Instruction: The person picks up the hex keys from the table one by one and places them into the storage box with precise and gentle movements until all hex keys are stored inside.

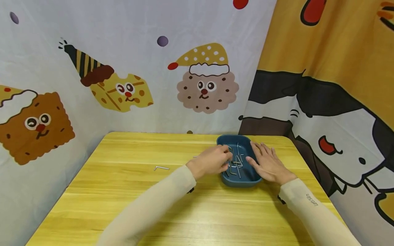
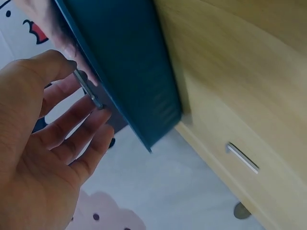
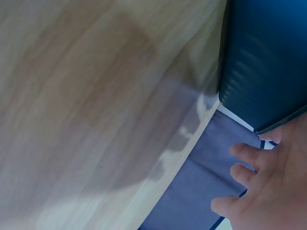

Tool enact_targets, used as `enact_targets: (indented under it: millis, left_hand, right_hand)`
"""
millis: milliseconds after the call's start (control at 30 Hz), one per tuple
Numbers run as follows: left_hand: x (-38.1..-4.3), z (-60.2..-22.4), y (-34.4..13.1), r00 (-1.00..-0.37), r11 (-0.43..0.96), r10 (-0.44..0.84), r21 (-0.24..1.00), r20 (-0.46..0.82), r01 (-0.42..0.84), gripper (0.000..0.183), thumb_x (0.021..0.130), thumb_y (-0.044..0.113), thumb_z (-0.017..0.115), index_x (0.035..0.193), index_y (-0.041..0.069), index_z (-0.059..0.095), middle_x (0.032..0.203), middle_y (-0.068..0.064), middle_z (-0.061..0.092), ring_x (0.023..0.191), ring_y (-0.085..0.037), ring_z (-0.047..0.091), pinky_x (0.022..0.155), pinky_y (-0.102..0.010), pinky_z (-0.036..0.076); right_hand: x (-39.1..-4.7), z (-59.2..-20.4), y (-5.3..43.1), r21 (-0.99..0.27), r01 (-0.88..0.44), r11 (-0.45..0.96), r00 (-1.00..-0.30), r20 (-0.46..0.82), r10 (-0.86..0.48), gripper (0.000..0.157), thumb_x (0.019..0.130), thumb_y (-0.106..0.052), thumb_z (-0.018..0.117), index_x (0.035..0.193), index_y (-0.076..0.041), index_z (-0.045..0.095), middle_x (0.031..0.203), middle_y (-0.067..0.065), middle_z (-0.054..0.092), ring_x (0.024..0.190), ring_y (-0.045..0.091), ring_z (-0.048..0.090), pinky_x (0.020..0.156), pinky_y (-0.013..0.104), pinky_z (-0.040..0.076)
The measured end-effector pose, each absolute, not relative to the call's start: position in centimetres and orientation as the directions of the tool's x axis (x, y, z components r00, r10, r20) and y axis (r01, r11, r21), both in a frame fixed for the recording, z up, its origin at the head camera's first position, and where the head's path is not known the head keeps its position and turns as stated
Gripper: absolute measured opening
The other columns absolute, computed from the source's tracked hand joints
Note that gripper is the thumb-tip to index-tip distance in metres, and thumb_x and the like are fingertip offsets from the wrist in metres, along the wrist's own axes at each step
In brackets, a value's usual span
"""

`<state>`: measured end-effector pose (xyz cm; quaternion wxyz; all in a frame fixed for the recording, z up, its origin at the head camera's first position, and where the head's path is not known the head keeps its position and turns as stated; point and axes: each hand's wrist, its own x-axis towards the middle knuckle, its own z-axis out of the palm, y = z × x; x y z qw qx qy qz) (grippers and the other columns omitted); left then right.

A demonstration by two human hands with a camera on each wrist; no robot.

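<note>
My left hand (image 1: 211, 159) is over the left side of a blue plastic tray (image 1: 241, 184). Its thumb and fingers pinch a small metal hex key (image 2: 88, 89), which shows in the left wrist view. Inside the tray lie several L-shaped hex keys (image 1: 238, 160), silver and dark. Against the tray's right side rests my right hand (image 1: 270, 164), fingers extended and thumb over the rim. In the right wrist view, its fingertips (image 3: 222, 206) stand spread beside the tray's outer wall.
On the wooden table (image 1: 172, 212), a loose silver hex key (image 1: 161, 167) lies left of the tray. The tip of another metal piece (image 1: 195, 156) pokes out behind my left hand. A cartoon-printed curtain (image 1: 123, 34) hangs behind the table and along its right side.
</note>
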<state>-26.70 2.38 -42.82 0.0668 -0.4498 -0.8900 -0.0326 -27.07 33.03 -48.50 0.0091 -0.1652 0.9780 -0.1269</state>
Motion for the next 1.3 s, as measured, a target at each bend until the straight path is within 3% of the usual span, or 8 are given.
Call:
enact_targets:
  millis: [467, 800, 1300]
  left_hand:
    - [-27.5, -42.8, 7.0, -0.554, 0.555, 0.831, 0.006, 0.038, 0.832, 0.023, 0.117, 0.031, 0.075, 0.135, 0.020, 0.083, 0.128, 0.000, 0.076, 0.107, -0.012, 0.076, 0.096, -0.022, 0.065]
    - [-27.2, -43.6, 8.8, -0.541, 0.540, 0.840, 0.029, 0.035, 0.841, 0.021, 0.117, 0.032, 0.074, 0.133, 0.020, 0.081, 0.128, 0.000, 0.075, 0.109, -0.010, 0.076, 0.095, -0.018, 0.062]
    - [-26.6, -44.6, 6.3, -0.571, 0.576, 0.815, -0.022, 0.102, 0.817, 0.027, 0.118, 0.038, 0.072, 0.137, 0.023, 0.084, 0.132, 0.003, 0.078, 0.113, -0.011, 0.077, 0.097, -0.024, 0.067]
  right_hand:
    - [-27.0, -48.4, 33.0, -0.258, -0.322, 0.911, -0.944, 0.011, -0.330, 0.085, 0.125, -0.062, 0.033, 0.188, -0.008, 0.015, 0.191, 0.030, 0.025, 0.177, 0.062, 0.014, 0.139, 0.088, 0.006]
    - [-26.9, -48.3, 33.2, -0.237, -0.331, 0.913, -0.941, 0.010, -0.339, 0.082, 0.126, -0.060, 0.030, 0.188, -0.009, 0.014, 0.190, 0.031, 0.025, 0.177, 0.061, 0.015, 0.138, 0.088, 0.008]
    - [-26.9, -48.5, 33.1, -0.262, -0.302, 0.917, -0.950, -0.001, -0.313, 0.089, 0.124, -0.066, 0.035, 0.188, -0.010, 0.013, 0.192, 0.030, 0.023, 0.178, 0.061, 0.013, 0.139, 0.088, 0.005]
